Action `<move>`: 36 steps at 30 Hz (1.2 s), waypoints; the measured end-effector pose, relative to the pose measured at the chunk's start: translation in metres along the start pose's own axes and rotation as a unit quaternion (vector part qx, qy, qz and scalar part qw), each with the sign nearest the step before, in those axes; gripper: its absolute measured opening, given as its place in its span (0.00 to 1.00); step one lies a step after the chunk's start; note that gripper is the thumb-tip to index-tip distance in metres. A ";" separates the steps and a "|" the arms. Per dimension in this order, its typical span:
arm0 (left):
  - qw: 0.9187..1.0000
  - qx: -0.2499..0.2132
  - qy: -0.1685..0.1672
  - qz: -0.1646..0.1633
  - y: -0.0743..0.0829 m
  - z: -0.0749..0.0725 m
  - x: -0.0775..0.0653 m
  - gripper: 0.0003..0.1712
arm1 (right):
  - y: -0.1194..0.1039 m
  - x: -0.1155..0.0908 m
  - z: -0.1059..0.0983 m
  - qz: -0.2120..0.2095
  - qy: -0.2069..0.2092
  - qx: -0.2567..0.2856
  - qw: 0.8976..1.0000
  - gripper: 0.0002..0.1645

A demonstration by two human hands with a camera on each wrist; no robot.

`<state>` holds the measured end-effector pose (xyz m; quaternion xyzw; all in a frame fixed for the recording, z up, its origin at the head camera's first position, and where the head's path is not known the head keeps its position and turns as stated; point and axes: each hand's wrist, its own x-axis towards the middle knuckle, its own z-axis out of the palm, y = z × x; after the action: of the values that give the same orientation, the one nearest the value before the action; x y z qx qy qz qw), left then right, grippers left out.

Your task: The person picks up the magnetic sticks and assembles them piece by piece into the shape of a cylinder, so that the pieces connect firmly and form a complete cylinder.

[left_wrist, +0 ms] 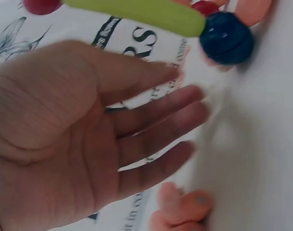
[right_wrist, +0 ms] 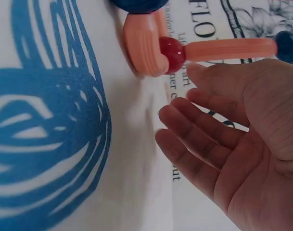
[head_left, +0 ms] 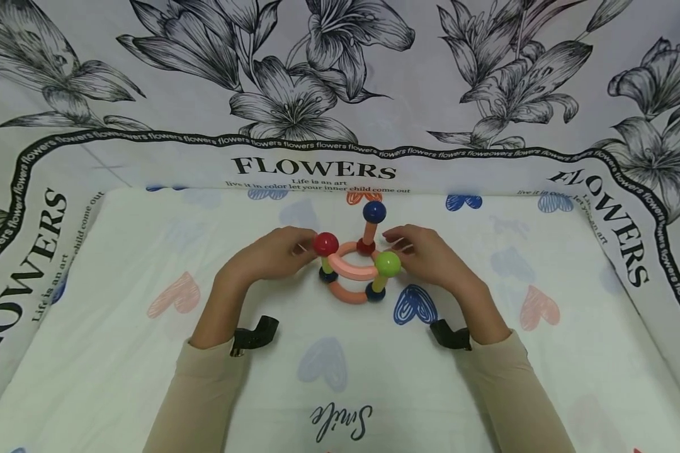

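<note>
A ball-and-rod building toy (head_left: pixel 353 272) stands on the white sheet between both hands. Curved orange rods and balls form its base ring. Three upright rods carry a red ball (head_left: pixel 325 244), a green ball (head_left: pixel 388 263) and a dark blue ball (head_left: pixel 374 212); a curved orange rod (head_left: pixel 351 269) joins the red and green ones. My left hand (head_left: pixel 280 253) is beside the red ball, fingers loosely extended, holding nothing in the left wrist view. On the other side my right hand (head_left: pixel 425 253) is near the orange upright rod (right_wrist: pixel 230 49), fingers loosely bent around nothing.
The sheet (head_left: pixel 260 390) has printed hearts and lettering. Behind it hangs a flower-printed cloth (head_left: pixel 408 113). Black wrist mounts (head_left: pixel 256 333) stick out from both sleeves. Small orange shapes (left_wrist: pixel 184 207) at the bottom of the left wrist view are unclear.
</note>
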<state>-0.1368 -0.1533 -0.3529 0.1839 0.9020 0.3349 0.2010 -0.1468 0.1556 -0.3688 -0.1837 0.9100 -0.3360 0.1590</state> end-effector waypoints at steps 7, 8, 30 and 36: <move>0.996 -0.041 0.056 -0.052 0.003 0.024 0.012 0.20 | 0.001 -0.038 0.012 -0.014 0.000 -0.006 1.000 0.21; 0.996 -0.047 0.054 -0.057 0.003 0.027 0.012 0.21 | -0.001 -0.043 0.015 -0.019 -0.007 -0.003 1.000 0.21; 0.992 -0.045 0.095 -0.070 0.002 0.034 0.025 0.05 | -0.017 -0.040 0.031 -0.058 -0.013 0.019 0.998 0.30; 0.991 -0.047 0.071 -0.107 0.003 0.030 0.023 0.07 | -0.018 -0.039 0.029 -0.059 -0.010 0.005 0.998 0.28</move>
<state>-0.1409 -0.1246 -0.3775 0.0525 0.9116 0.3660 0.1795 -0.0969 0.1441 -0.3712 -0.2395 0.8944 -0.3472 0.1487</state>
